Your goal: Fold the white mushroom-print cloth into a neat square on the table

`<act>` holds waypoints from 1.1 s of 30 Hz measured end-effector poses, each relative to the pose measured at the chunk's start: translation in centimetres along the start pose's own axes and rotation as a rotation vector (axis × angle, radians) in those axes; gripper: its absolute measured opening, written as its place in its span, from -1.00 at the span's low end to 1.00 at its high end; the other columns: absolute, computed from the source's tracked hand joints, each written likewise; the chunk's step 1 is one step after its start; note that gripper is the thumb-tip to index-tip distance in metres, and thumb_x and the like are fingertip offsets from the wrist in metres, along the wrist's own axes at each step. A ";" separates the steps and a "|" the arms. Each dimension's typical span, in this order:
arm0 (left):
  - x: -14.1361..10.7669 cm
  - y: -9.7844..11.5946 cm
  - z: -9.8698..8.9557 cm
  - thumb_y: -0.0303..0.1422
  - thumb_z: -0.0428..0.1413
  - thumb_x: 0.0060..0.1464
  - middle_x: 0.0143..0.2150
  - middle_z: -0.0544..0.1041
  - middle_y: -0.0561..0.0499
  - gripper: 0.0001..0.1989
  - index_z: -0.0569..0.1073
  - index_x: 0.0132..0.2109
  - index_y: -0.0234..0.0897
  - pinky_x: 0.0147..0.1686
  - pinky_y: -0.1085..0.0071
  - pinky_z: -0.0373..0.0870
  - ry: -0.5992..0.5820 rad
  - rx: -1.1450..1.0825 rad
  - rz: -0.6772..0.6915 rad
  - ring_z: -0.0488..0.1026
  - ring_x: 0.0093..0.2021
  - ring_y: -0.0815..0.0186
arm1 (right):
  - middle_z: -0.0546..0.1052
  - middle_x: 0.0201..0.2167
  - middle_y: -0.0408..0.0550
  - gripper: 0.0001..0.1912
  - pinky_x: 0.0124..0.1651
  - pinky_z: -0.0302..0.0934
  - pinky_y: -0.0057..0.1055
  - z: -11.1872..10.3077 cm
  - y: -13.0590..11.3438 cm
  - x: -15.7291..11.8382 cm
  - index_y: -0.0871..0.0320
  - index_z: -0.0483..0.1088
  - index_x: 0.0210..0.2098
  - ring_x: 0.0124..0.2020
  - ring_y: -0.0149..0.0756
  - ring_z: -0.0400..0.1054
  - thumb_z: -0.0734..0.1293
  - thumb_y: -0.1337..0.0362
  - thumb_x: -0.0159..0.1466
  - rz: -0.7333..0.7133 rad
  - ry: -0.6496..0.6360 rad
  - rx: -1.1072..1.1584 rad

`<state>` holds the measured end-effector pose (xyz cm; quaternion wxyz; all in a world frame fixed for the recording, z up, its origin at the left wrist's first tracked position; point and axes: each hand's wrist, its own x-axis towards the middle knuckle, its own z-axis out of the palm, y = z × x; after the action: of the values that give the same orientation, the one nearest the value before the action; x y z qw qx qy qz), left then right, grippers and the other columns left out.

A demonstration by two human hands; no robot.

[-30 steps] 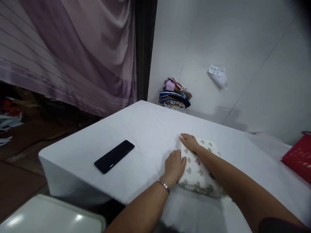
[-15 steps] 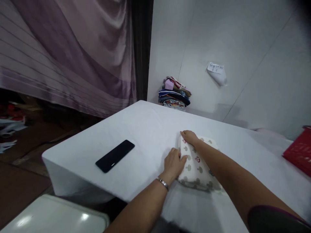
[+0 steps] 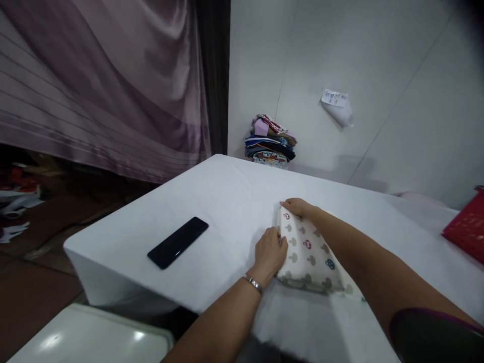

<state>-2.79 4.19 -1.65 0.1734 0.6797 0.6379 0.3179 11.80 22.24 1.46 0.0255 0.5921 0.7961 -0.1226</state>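
A folded white cloth with grey, red and blue mushroom prints lies on the white-covered table. My left hand grips its left edge, thumb on top and the other fingers along the side; a metal bracelet circles that wrist. At the far left corner of the cloth, my right hand pinches the edge between thumb and fingers. My right forearm crosses over the cloth and hides its right part. Left of my hands, a black smartphone lies flat.
Against the wall behind the table stands a stack of folded clothes. A red container sits at the right edge. A white stool is at the lower left. A purple curtain hangs on the left, and a paper note is on the wall.
My right forearm has shifted slightly, uncovering a blue mushroom print on the cloth. Both hands remain at the same edges. The view has moved a little.
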 end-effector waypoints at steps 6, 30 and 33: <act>0.2 0.1 -0.1 -0.29 -0.02 0.12 -0.14 0.49 -0.06 -0.77 0.31 -0.07 -0.22 -0.21 0.36 0.25 -0.040 -0.048 -0.043 0.43 -0.16 0.22 | 0.44 0.02 0.16 -0.24 -0.01 0.15 -0.16 -0.2 1.7 0.2 0.15 0.36 0.02 0.00 0.02 0.33 -0.02 -0.28 0.20 0.071 -0.047 -0.001; 0.1 0.2 -0.3 -0.27 -0.04 0.12 -0.07 0.50 -0.09 -0.70 0.35 -0.01 -0.25 -0.12 0.33 0.29 -0.081 -0.100 -0.054 0.44 -0.10 0.19 | 0.53 -0.40 0.02 -0.38 -0.44 0.23 -0.38 -2.9 2.2 0.3 0.19 0.43 -0.34 -0.50 -0.28 0.38 0.37 -0.25 -0.09 0.142 -0.313 0.317; 0.2 0.1 -0.2 -0.27 -0.03 0.12 -0.06 0.50 -0.09 -0.68 0.35 0.00 -0.24 -0.12 0.32 0.29 -0.075 -0.093 -0.046 0.44 -0.09 0.19 | 0.52 -0.44 0.01 -0.35 -0.47 0.21 -0.39 -3.0 2.5 0.3 0.20 0.43 -0.29 -0.53 -0.30 0.36 0.37 -0.25 -0.09 0.133 -0.301 0.304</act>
<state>-2.83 4.34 -1.37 0.2357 0.6675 0.6308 0.3176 14.35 23.85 3.88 0.0624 0.6153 0.7150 -0.3260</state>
